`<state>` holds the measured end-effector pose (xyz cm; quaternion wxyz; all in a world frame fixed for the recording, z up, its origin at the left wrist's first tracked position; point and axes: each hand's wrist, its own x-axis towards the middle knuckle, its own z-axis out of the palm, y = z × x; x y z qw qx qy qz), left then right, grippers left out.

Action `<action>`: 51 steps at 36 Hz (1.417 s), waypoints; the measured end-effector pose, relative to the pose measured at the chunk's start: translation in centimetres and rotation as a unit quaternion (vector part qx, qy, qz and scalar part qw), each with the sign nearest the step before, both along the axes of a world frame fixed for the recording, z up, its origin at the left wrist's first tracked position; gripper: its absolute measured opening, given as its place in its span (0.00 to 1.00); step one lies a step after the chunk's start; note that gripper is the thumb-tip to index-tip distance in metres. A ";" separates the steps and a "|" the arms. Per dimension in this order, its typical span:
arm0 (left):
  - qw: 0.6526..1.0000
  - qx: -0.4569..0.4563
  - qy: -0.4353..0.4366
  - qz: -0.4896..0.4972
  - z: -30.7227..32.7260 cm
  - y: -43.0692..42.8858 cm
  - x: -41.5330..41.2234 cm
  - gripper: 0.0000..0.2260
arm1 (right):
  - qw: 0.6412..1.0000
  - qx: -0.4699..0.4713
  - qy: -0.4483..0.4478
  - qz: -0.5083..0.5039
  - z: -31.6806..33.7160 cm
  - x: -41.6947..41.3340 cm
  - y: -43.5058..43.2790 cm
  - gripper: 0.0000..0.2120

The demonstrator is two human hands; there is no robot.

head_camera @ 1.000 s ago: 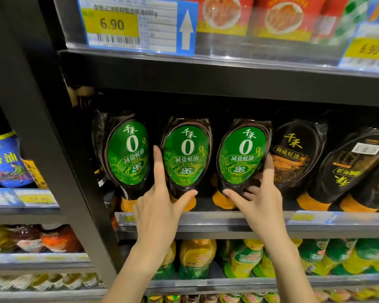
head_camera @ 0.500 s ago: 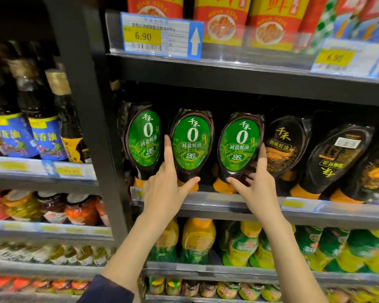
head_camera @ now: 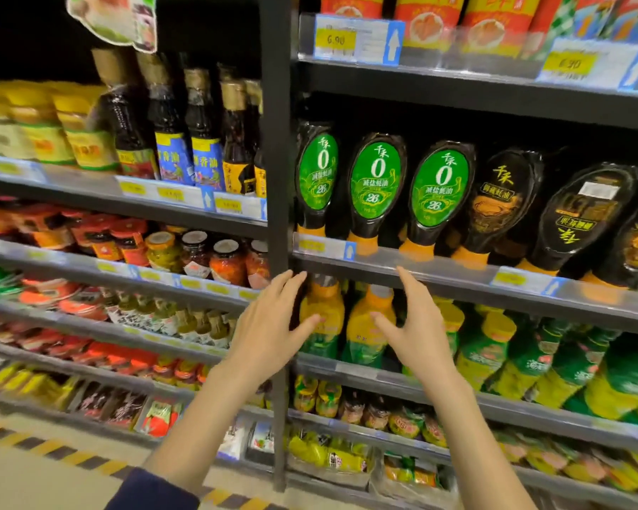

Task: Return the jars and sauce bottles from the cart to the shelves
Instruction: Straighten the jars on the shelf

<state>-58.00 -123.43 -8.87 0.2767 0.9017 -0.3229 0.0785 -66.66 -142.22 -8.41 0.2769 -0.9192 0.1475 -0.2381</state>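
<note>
Standing cap-down on the shelf (head_camera: 439, 268), three green-label sauce bottles (head_camera: 374, 191) sit side by side, with black-label bottles (head_camera: 501, 200) just to their right. A black upright (head_camera: 279, 215) divides this bay from the jars (head_camera: 199, 254) at left. Left hand (head_camera: 269, 333) and right hand (head_camera: 417, 333) hover below the shelf edge, palms facing, fingers spread, each grip open and empty.

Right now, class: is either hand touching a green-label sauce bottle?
Apart. The head view shows the left hand and right hand open below the shelf rail, with the green-label bottles standing above it.
</note>
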 end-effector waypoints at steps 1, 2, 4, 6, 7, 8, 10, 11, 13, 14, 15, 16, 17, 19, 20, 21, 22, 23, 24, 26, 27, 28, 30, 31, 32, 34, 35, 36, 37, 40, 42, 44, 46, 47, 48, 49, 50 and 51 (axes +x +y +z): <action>1.000 0.006 0.003 0.007 0.0 1.2 -0.2 0.30 | 1.000 0.002 0.012 0.013 0.1 0.1 1.0 0.36; 1.000 0.008 0.003 0.015 0.2 2.4 -0.3 0.30 | 0.999 -0.001 0.025 0.024 0.1 0.3 1.9 0.36; 0.999 0.014 0.004 0.030 0.6 4.8 -0.3 0.28 | 0.998 -0.017 0.039 0.042 0.5 0.9 3.6 0.36; 0.999 0.024 0.008 0.047 0.9 7.2 0.0 0.28 | 0.997 -0.024 0.045 0.064 1.0 1.5 5.3 0.36; 0.998 0.026 0.010 0.056 1.1 8.6 0.2 0.28 | 0.996 -0.024 0.045 0.077 1.3 1.9 6.5 0.35; 0.998 0.027 0.011 0.059 1.3 9.5 0.3 0.29 | 0.995 -0.022 0.045 0.086 1.5 2.2 7.0 0.35; 0.997 0.032 0.007 0.067 1.7 11.4 0.7 0.29 | 0.994 -0.030 0.041 0.102 2.0 2.9 8.6 0.34; 0.997 0.034 0.003 0.073 2.0 12.6 1.0 0.29 | 0.992 -0.037 0.037 0.111 2.3 3.4 9.6 0.34; 0.996 0.035 -0.002 0.083 2.5 15.1 1.8 0.28 | 0.990 -0.042 0.026 0.129 2.8 4.6 11.8 0.33; 0.995 0.033 -0.003 0.089 2.7 16.4 2.3 0.28 | 0.989 -0.043 0.022 0.138 3.1 5.2 13.0 0.33; 0.995 0.032 -0.003 0.096 2.9 17.7 2.9 0.28 | 0.988 -0.045 0.019 0.144 3.4 6.0 14.1 0.33; 0.994 0.034 -0.005 0.102 3.1 19.0 3.5 0.28 | 0.988 -0.048 0.016 0.149 3.6 6.7 15.2 0.33; 0.993 0.037 -0.007 0.108 3.2 20.2 4.1 0.29 | 0.987 -0.047 0.014 0.152 3.7 7.5 16.4 0.32; 0.992 0.042 -0.008 0.118 3.7 22.7 5.5 0.29 | 0.987 -0.041 0.008 0.154 4.1 9.4 18.9 0.32; 0.992 0.044 -0.009 0.121 3.9 24.0 6.2 0.29 | 0.988 -0.038 0.002 0.152 4.2 10.3 20.2 0.32; 0.991 0.046 -0.013 0.121 4.1 25.2 6.9 0.29 | 0.988 -0.036 -0.004 0.149 4.2 11.3 21.5 0.32; 0.991 0.048 -0.016 0.121 4.3 26.5 7.7 0.30 | 0.988 -0.035 -0.008 0.148 4.3 12.3 22.9 0.32; 0.991 0.050 -0.019 0.121 4.4 27.8 8.5 0.30 | 0.988 -0.033 -0.010 0.148 4.3 13.3 24.2 0.31; 0.991 0.054 -0.020 0.122 4.6 29.0 9.2 0.30 | 0.988 -0.031 -0.011 0.148 4.3 14.2 25.5 0.31; 0.990 0.060 -0.027 0.126 4.9 31.4 10.5 0.29 | 0.989 -0.024 -0.014 0.148 4.1 16.1 28.0 0.32; 0.990 0.061 -0.031 0.127 5.1 32.5 11.1 0.29 | 0.988 -0.023 -0.014 0.149 4.0 16.9 29.1 0.32; 0.990 0.060 -0.034 0.127 5.2 33.6 11.7 0.29 | 0.988 -0.027 -0.014 0.151 3.8 17.7 30.2 0.32; 0.990 0.058 -0.032 0.125 5.3 35.5 12.9 0.29 | 0.988 -0.032 -0.012 0.153 3.6 19.0 32.2 0.32; 0.990 0.061 -0.030 0.125 5.3 36.2 13.5 0.29 | 0.988 -0.029 -0.010 0.154 3.6 19.7 33.0 0.32; 0.990 0.066 -0.028 0.124 5.3 36.9 14.0 0.30 | 0.988 -0.025 -0.008 0.154 3.6 20.3 33.8 0.32; 0.990 0.071 -0.028 0.119 5.3 38.2 15.0 0.30 | 0.988 -0.027 -0.008 0.152 3.6 21.6 35.2 0.32; 0.990 0.073 -0.030 0.116 5.3 38.7 15.5 0.31 | 0.988 -0.033 -0.009 0.149 3.6 22.2 35.7 0.32; 0.990 0.074 -0.031 0.113 5.3 39.1 16.0 0.31 | 0.989 -0.038 -0.011 0.143 3.7 22.9 36.1 0.32; 0.991 0.074 -0.031 0.110 5.3 39.5 16.5 0.31 | 0.990 -0.040 -0.011 0.138 3.8 23.6 36.5 0.32; 0.992 0.072 -0.032 0.098 5.4 40.3 18.1 0.31 | 0.991 -0.047 -0.012 0.124 4.1 25.6 37.2 0.33; 0.992 0.079 -0.034 0.094 5.4 40.5 19.1 0.30 | 0.991 -0.054 -0.013 0.118 4.3 26.9 37.3 0.32; 0.991 0.088 -0.039 0.093 5.4 40.5 20.4 0.30 | 0.992 -0.053 -0.014 0.112 4.6 28.3 37.3 0.32; 0.991 0.090 -0.050 0.091 5.4 40.4 22.1 0.30 | 0.993 -0.049 -0.017 0.102 4.8 29.6 37.3 0.32; 0.991 0.089 -0.054 0.089 5.3 40.3 23.0 0.30 | 0.994 -0.048 -0.021 0.097 4.8 30.4 37.2 0.32; 0.991 0.088 -0.057 0.086 5.3 40.2 23.9 0.30 | 0.994 -0.047 -0.026 0.092 4.9 31.0 37.2 0.32; 0.991 0.088 -0.062 0.085 5.3 40.1 24.9 0.30 | 0.994 -0.047 -0.033 0.089 5.0 31.7 37.1 0.31; 0.990 0.088 -0.068 0.084 5.3 40.0 25.8 0.31 | 0.994 -0.049 -0.041 0.086 5.1 32.4 37.0 0.31; 0.990 0.087 -0.073 0.085 5.4 39.7 26.8 0.31 | 0.994 -0.051 -0.049 0.084 5.2 33.0 36.9 0.31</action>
